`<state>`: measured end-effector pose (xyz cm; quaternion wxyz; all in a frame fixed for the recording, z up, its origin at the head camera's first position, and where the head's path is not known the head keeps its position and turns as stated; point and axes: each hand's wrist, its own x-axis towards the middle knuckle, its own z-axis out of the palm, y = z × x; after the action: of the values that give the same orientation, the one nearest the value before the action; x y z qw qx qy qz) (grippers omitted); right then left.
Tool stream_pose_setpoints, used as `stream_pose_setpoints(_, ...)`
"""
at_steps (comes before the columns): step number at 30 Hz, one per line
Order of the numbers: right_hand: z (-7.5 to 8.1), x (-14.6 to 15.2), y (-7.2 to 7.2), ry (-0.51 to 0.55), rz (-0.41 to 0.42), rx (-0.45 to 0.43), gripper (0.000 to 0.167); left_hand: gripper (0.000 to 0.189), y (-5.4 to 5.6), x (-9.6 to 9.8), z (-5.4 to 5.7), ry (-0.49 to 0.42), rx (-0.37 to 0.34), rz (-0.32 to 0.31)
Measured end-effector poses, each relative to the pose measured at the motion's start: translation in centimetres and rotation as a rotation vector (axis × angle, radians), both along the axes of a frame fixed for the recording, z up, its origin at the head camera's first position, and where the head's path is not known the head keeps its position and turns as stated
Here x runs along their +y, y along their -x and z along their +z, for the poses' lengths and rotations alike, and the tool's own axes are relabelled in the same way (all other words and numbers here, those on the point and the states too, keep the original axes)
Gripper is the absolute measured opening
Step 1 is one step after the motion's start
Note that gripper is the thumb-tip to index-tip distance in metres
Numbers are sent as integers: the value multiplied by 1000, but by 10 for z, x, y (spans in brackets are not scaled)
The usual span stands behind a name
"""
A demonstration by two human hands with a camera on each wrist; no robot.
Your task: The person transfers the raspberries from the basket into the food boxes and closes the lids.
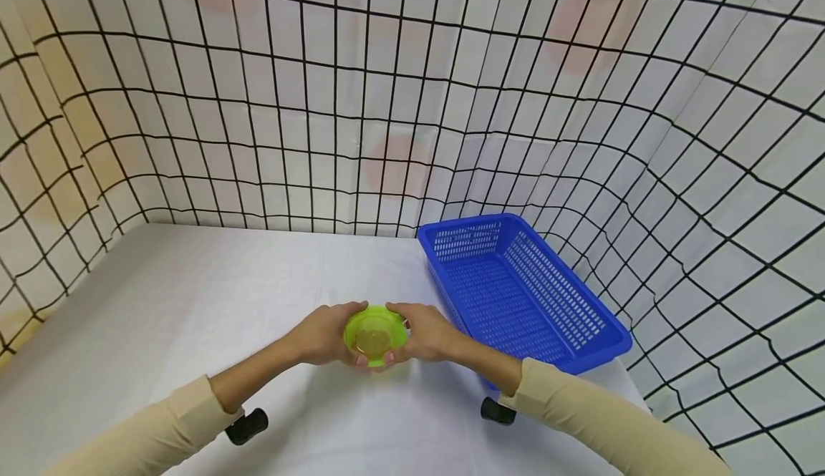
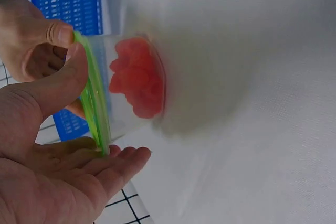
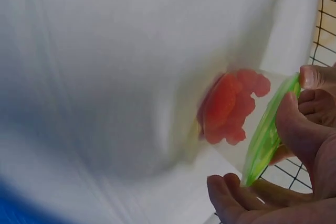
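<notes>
A small clear plastic tub with a bright green lid [image 1: 377, 317] is held between both hands, just over the white table. Red lumpy stuff [image 2: 137, 77] sits at the bottom of the tub and shows through its wall. My left hand [image 1: 324, 333] grips the left side of the lid's rim, thumb on top and fingers below. On the opposite side, my right hand [image 1: 427, 332] grips the rim the same way. In the right wrist view the green lid [image 3: 269, 132] is seated on the tub's mouth.
A blue perforated plastic basket [image 1: 496, 283] stands on the table's right side, close by the right forearm. Behind and along both sides rises a black wire grid [image 1: 335, 118] in front of pale sheeting. White cloth [image 1: 213, 283] covers the table.
</notes>
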<state>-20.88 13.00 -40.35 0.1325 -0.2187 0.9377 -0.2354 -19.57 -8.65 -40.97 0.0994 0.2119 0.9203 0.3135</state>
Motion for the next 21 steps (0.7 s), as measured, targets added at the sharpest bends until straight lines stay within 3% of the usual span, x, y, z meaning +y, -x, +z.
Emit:
stream_pose_setpoints(11, 2, -2, -1, -2, -10, -1, 87, 89, 3, -2, -2, -29, -42, 12)
stream_pose_setpoints(21, 6, -7, -4, -81, 1, -2, 87, 88, 7, -4, -5, -40, -42, 32)
